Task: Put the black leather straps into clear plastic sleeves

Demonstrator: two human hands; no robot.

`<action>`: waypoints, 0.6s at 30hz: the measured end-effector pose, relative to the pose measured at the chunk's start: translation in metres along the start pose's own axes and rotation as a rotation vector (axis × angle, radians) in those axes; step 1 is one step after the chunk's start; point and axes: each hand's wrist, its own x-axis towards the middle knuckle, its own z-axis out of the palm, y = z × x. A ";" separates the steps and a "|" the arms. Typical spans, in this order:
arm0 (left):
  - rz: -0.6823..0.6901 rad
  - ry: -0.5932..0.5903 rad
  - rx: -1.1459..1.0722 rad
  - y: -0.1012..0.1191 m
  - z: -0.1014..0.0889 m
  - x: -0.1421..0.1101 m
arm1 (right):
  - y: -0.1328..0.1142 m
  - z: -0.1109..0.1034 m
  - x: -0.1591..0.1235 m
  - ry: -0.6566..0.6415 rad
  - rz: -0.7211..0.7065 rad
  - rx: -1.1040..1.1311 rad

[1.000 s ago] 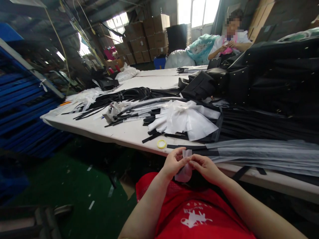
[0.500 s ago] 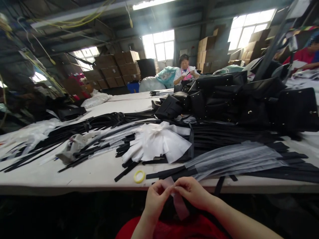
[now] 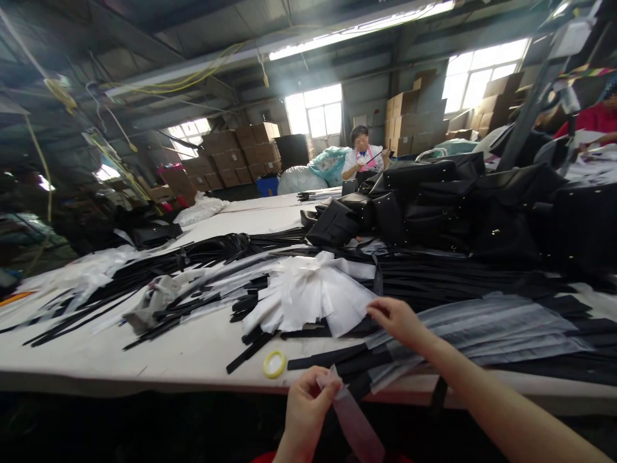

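Note:
My left hand pinches a narrow translucent plastic strip between thumb and fingers, low in front of the table edge. The strip hangs down to the right. My right hand reaches over the table, its fingertips closed at the right corner of a fanned stack of white plastic sheets. Black straps lie just beyond my left hand, some of them in translucent sleeves. A yellow tape roll lies left of these straps.
Black bags with metal studs are heaped at the back right. A long bundle of black straps and a grey tape dispenser lie to the left on the white table. Across the table, a person handles a dark strap.
The view has swung right and up. My right hand has let go of the plastic strip and moved out to the white sheets. My left hand still holds the strip.

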 end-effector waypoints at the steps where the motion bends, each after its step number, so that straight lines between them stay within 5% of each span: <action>1: 0.001 -0.025 0.008 0.000 0.001 -0.001 | 0.016 -0.011 0.017 0.054 0.056 -0.065; 5: 0.000 -0.140 0.045 0.006 0.008 -0.008 | 0.067 -0.031 0.060 0.127 0.178 -0.198; 10: 0.000 -0.190 0.103 0.010 0.010 -0.017 | 0.092 -0.048 0.069 0.188 0.213 -0.159; 15: 0.001 -0.187 0.189 0.004 0.006 -0.020 | 0.102 -0.129 0.064 0.523 0.283 0.008; 18: 0.060 -0.210 0.257 0.014 0.013 -0.018 | 0.078 -0.174 0.034 0.704 0.199 0.100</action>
